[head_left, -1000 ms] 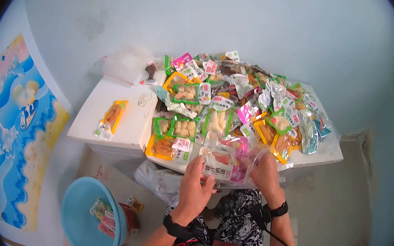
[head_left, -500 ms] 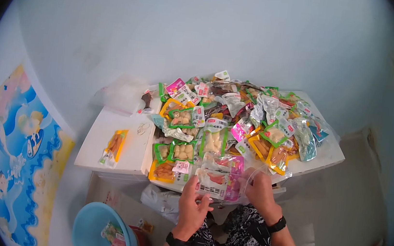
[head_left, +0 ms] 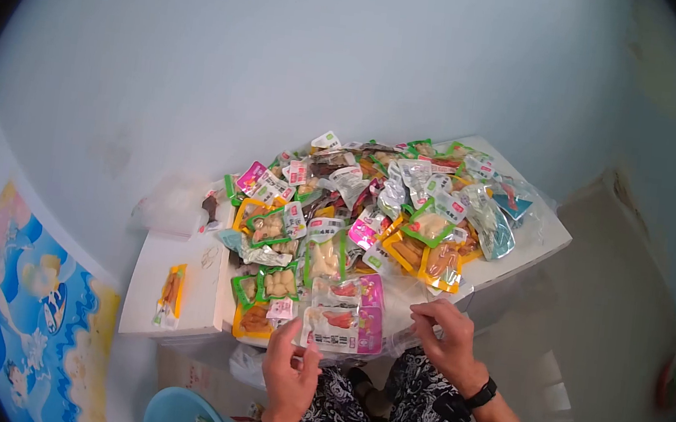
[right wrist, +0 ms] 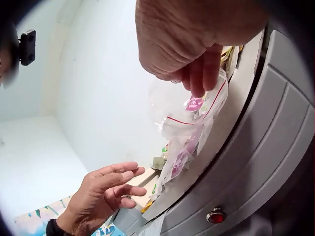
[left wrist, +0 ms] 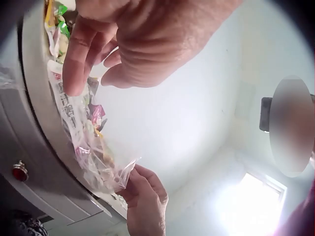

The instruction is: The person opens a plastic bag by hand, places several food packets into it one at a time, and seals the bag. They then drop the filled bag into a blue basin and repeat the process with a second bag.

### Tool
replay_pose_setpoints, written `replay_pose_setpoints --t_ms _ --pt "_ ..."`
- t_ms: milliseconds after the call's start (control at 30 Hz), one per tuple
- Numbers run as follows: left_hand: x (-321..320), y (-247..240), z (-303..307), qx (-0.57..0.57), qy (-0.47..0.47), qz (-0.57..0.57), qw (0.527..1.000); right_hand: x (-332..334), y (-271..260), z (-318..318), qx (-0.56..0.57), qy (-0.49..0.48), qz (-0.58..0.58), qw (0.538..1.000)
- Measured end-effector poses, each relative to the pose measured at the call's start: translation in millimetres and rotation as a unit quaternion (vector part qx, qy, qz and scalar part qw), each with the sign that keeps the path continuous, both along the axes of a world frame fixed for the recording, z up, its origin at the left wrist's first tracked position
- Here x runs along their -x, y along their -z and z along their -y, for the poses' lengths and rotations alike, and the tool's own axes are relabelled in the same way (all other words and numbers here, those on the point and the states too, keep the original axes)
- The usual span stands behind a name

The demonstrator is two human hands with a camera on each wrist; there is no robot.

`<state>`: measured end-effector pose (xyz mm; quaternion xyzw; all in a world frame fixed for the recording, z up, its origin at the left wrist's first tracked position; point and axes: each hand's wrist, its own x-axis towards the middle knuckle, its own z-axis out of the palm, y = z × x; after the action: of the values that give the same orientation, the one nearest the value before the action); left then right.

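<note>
A clear zip bag point(head_left: 398, 311) with a red seal line lies at the front edge of the white table point(head_left: 530, 241). Inside it are two flat pink-and-white food packets point(head_left: 340, 320). My right hand point(head_left: 445, 344) pinches the bag's mouth at its right end; in the right wrist view its bent fingers point(right wrist: 199, 78) overlap the seal. Beside the bag's left end is my left hand point(head_left: 291, 376), fingers loosely bent and holding nothing. In the left wrist view its fingertips hang close over the printed packet. Sealed food packets point(head_left: 428, 221) are heaped just behind the bag.
A single yellow-edged packet point(head_left: 171, 295) lies on the left part of the table, with a cloudy plastic bag point(head_left: 172, 205) behind it. On the floor at lower left stands a blue basin point(head_left: 174, 417) with packets inside. Drawers with a red knob point(right wrist: 216, 215) front the table.
The left hand has come away from the bag's left edge. My right hand stays at the mouth. The head view has turned, shifting the scene leftward.
</note>
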<state>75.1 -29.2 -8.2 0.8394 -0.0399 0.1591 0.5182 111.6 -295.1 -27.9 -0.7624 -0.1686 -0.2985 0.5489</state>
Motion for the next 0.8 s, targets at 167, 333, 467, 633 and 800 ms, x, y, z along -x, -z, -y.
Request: replay_pose_setpoints --t_ms 167,333,467,633,800 --pt "-48.8 -29.4 -1.1 -0.034 0.019 0.059 0.997 13.0 0.8 14.9 -0.005 0.024 0.047 0.999" --pt "-102.8 -52.6 5.7 -0.006 0.050 0.024 0.998 26.3 7.3 23.3 -0.031 0.015 0.042 0.999" --pt "-129.2 -62.7 16.8 -0.013 0.084 -0.006 0.996 34.0 17.9 34.3 -0.038 0.047 0.030 0.998" --pt "-165.2 -72.6 42.4 -0.061 0.123 0.011 0.990 54.2 37.6 46.5 -0.071 0.062 -0.031 0.995" --pt "-229.1 -67.8 79.5 -0.159 0.125 0.073 0.977 62.3 43.4 51.6 -0.091 0.073 -0.047 0.992"
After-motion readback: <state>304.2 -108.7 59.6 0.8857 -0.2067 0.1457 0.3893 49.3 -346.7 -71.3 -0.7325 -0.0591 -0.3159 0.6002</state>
